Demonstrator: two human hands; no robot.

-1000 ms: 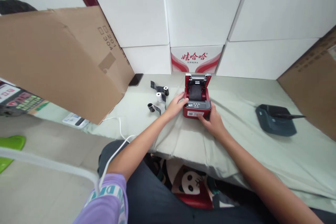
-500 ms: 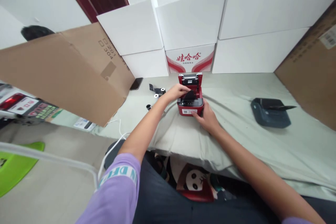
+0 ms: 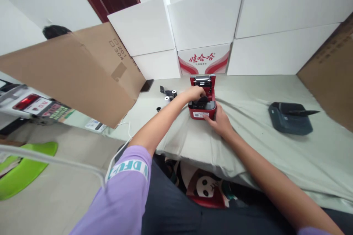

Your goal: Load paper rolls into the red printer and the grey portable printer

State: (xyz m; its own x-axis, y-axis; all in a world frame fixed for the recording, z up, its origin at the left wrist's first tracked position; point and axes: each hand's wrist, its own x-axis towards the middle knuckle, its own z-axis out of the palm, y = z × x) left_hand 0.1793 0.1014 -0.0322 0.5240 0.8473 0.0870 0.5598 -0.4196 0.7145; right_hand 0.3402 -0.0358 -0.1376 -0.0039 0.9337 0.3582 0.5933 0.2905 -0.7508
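A small red label printer (image 3: 202, 114) stands on the cloth-covered table, its lid raised at the back with a roller showing. My right hand (image 3: 221, 121) grips its right side, thumb on the front near a white sticker. From above, my left hand (image 3: 197, 93) reaches into the opening, fingers bent down and closed at a black strip (image 3: 203, 99) behind the front rim. The fingertips and the printer's inside are mostly hidden. Left of the printer lie small rolls (image 3: 167, 99) with dark tape among them.
A dark printer (image 3: 291, 118) sits to the right, with a black piece sticking out. White boxes (image 3: 204, 25) line the back. Cardboard sheets (image 3: 91, 66) stand at left and right. A phone (image 3: 147, 85) lies by the left cardboard. A white cable (image 3: 129, 130) hangs over the front edge.
My left hand has shifted slightly rightward over the opening, its fingers curling down onto the black strip, which stood up higher before. My right hand keeps its hold. The camera view has shifted slightly.
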